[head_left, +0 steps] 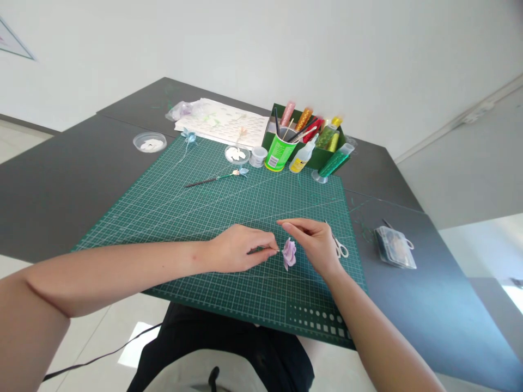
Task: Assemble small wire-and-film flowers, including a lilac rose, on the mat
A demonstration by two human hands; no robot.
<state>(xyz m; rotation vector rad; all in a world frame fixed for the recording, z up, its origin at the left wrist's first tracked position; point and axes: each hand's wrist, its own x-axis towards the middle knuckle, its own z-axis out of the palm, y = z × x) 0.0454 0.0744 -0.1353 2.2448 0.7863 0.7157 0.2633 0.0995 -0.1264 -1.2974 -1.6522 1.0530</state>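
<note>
Head view, pale purple cloth-like flower with frilly petals (289,254): it is just past the left fingertips, over the big green gridded cutting mat (245,294) on the dark grey desk (53,169); its petals sit together in a round bloom, so that part looks done.
Left hand (241,247): the grip is pinched on the flower's thin stem end; the bloom points to the right.
Right hand (314,242): it is near the flower but not on its petals; thumb and finger are close together; I cannot tell if this grip has something thin in it.
Blue flowers: a pale blue bloom on a thin wire (188,136) lies at the mat's far edge; a long dark stick with a small blue and peach bloom (218,178) lies nearer; both look put together.
White bits: flat white pieces (152,145) in one round clear dish and more white pieces (236,154) in another lie loose; these look not yet joined to anything.
Tools: white-handled scissors (342,250) lie beside the right hand; the clear glue bottle with a yellow label (301,160) stands farther back.
</note>
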